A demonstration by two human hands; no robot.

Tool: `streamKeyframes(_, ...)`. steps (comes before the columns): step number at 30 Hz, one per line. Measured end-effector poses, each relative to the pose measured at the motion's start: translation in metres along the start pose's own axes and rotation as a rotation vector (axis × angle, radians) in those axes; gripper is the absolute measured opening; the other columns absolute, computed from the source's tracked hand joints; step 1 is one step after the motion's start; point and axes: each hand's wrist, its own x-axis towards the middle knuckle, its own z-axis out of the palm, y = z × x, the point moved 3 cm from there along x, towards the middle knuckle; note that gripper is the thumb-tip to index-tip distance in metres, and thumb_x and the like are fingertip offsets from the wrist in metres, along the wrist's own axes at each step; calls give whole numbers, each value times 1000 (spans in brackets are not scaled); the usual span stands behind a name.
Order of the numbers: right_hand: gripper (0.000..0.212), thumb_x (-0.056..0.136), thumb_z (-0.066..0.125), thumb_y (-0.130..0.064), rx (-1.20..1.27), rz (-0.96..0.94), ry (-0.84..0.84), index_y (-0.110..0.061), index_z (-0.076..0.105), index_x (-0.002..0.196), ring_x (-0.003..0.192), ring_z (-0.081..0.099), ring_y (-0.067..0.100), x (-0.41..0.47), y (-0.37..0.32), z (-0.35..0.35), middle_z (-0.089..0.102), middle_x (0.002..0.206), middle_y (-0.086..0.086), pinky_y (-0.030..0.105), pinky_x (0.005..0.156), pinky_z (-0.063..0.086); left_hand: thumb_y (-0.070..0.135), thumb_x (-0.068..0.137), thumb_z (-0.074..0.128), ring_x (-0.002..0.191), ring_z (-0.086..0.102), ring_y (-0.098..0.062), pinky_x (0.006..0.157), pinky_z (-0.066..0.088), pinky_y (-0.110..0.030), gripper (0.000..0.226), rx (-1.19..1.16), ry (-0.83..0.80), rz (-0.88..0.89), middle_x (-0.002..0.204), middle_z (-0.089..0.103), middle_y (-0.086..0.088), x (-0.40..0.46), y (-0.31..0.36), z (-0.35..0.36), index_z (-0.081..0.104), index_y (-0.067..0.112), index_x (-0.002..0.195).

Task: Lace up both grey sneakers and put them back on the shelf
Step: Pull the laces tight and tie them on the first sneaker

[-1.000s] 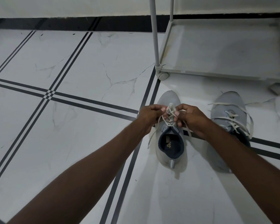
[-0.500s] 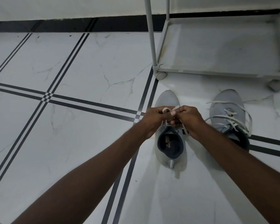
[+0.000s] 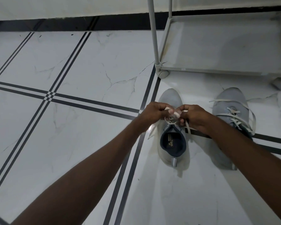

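Note:
Two grey sneakers stand on the floor, toes pointing at the shelf. The left sneaker [image 3: 169,98] has a dark lining and white laces [image 3: 172,121]. Over its tongue, my left hand [image 3: 154,113] and my right hand [image 3: 195,116] meet, each pinching a loop of those laces between the fingertips. The hands hide the eyelets. The right sneaker [image 3: 230,101] lies to the right, partly behind my right forearm, with its white laces [image 3: 243,114] loose and spread out. The grey metal shelf [image 3: 225,71] stands just beyond both shoes.
The floor is white marble tile with dark double stripes [image 3: 68,65]. The shelf's lowest tier sits on small feet [image 3: 163,73], and an upright post [image 3: 152,30] rises at its near left corner. A dark skirting band [image 3: 71,22] runs along the wall.
My hands have come together over the left sneaker's tongue, bunching the lace loops between the fingertips. The view has tilted slightly. The right sneaker has not moved.

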Motion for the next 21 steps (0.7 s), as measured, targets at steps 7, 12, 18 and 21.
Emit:
streamKeyframes(7,22,96,40,7,-147,21,-69,-1,60,96,41,37,12,-1,-9,3,55,64,10,24,44,35,15,76,74,75,68,-30,65,51,-36,13,970,109,401,86,69,-13,6,13,4,82,13,86)
streamKeyframes(12,33,95,38,8,-218,69,-135,-6,63,110,44,32,9,-3,-12,-9,71,72,10,22,46,33,27,77,57,66,66,-25,54,48,-30,29,1002,232,510,85,66,-10,-7,7,25,81,12,83)
streamKeyframes(18,22,91,59,4,-254,-34,-69,10,65,111,57,68,15,-3,-9,-10,71,85,21,21,52,55,13,80,70,85,68,-16,70,49,-26,14,681,316,360,94,73,-4,-12,-4,14,82,16,86)
streamKeyframes(21,13,82,73,-1,-482,-114,37,4,73,94,67,74,22,-6,-12,-12,75,82,21,29,65,61,15,79,77,88,72,-14,83,57,-35,13,431,287,201,92,79,-2,-20,-14,8,82,15,91)
